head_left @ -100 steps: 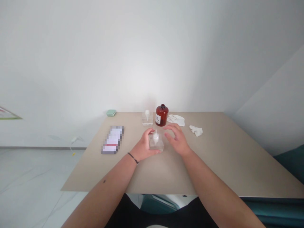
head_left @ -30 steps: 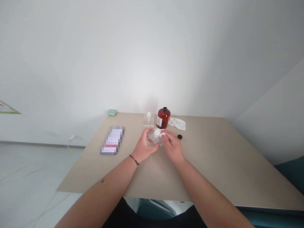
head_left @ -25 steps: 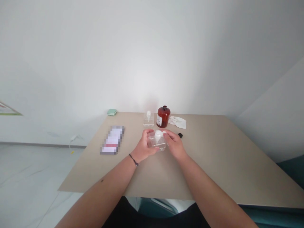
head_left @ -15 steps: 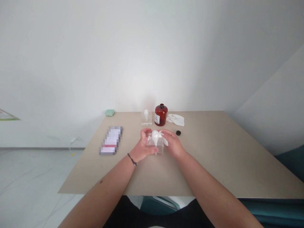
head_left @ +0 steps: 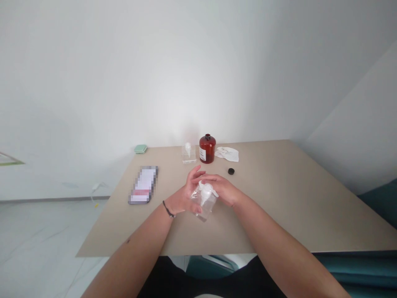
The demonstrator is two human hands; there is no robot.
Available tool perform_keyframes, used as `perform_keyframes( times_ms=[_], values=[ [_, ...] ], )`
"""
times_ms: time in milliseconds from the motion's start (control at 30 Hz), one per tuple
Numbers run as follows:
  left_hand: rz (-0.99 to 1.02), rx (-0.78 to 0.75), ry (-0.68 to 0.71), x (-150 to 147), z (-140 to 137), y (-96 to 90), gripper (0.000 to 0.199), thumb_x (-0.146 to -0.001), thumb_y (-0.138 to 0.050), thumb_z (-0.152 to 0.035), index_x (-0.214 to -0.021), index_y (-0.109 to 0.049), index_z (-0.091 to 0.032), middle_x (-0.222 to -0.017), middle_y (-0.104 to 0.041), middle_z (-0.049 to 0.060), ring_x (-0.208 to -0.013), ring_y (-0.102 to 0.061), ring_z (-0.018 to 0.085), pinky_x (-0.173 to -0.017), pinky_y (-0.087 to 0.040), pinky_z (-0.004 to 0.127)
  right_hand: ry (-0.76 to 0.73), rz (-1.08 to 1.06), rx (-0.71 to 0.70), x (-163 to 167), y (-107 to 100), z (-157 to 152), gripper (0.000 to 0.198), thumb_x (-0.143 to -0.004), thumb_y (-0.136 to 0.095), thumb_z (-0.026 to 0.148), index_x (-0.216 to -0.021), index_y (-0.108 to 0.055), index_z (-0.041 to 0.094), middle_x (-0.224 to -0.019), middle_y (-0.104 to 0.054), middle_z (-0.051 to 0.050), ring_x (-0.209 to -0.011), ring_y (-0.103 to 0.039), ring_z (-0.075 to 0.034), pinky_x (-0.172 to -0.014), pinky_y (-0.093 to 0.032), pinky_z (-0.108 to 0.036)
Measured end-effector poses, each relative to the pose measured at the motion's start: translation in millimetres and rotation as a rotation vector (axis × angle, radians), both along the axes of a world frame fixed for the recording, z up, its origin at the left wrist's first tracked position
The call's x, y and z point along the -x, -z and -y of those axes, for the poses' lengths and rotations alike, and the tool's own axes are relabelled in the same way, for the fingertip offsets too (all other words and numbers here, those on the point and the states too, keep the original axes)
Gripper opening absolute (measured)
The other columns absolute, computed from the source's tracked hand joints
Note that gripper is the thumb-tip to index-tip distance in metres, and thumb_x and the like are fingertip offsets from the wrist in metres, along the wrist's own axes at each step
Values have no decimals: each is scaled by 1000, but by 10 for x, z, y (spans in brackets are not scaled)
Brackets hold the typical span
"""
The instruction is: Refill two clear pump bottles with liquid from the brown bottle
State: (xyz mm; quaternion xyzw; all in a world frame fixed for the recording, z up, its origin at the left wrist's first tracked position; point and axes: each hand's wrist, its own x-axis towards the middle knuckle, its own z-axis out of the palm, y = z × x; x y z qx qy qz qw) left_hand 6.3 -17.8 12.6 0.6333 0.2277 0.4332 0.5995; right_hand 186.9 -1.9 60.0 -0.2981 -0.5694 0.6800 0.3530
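A clear square pump bottle (head_left: 204, 213) with a white pump top leans at a tilt near the middle of the table. My left hand (head_left: 182, 199) grips it from the left, thumb across its near side and some fingers lifted behind. On the far side of the pump, my right hand (head_left: 225, 189) presses a white tissue (head_left: 214, 193) around the top, its fingertips partly hidden behind the bottle and close to my left fingers.
Farther back stand a second clear pump bottle (head_left: 189, 155) and a brown bottle (head_left: 207, 149) without a cap. A crumpled tissue (head_left: 228, 154), a black cap (head_left: 231, 171), a phone (head_left: 144, 184) and a green case (head_left: 140, 149) lie on the table (head_left: 279, 198).
The pump bottle has gone from upright to tilted and sits slightly nearer to me. My right hand has shifted the tissue around the pump top. Left fingers have lifted.
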Motion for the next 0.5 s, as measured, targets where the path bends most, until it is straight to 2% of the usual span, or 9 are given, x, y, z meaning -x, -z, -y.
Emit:
perform_keyframes(
  times_ms=[100, 167, 267, 333, 400, 500],
  values=[
    [7, 41, 30, -30, 60, -50, 133, -54, -92, -48, -154, -5, -43, -155, -32, 13, -136, -47, 39, -106, -46, 55, 78, -67, 103, 31, -6, -11, 24, -71, -78, 37, -91, -78, 24, -98, -76, -4, -83, -70, -21, -76, -55, -35],
    [17, 8, 9, -52, 95, -97, 126, -58, -91, -46, -154, -9, -44, -154, -35, 11, -133, -49, 37, -104, -49, 52, 131, -136, 167, 55, 6, -10, 21, -68, -80, 35, -86, -77, 23, -91, -77, -3, -78, -69, -20, -74, -54, -34],
    [64, -63, -56, -76, 113, -143, 113, -58, -90, -45, -149, -23, -42, -150, -37, 8, -132, -50, 35, -103, -50, 47, 194, -197, 232, 89, 50, 9, 21, -67, -82, 35, -82, -76, 21, -93, -77, -4, -80, -70, -22, -77, -54, -36],
    [80, -37, -78, -85, 106, -155, 106, -58, -89, -48, -145, -30, -41, -141, -44, 8, -122, -56, 31, -98, -52, 45, 244, -208, 249, 113, 88, 29, 24, -69, -81, 38, -86, -77, 21, -93, -78, -4, -84, -71, -23, -81, -54, -37],
    [97, 5, -119, -91, 97, -163, 100, -58, -88, -53, -141, -35, -38, -132, -49, 7, -112, -60, 28, -91, -54, 42, 290, -213, 234, 139, 120, 51, 31, -75, -75, 46, -93, -77, 22, -97, -78, -5, -91, -71, -25, -85, -53, -39],
    [157, 30, -205, -88, 88, -181, 100, -56, -89, -55, -139, -37, -35, -128, -50, 7, -108, -60, 27, -87, -54, 39, 273, -228, 161, 177, 146, 86, 46, -84, -60, 62, -108, -73, 24, -114, -75, -6, -108, -68, -27, -95, -52, -41]
  ],
)
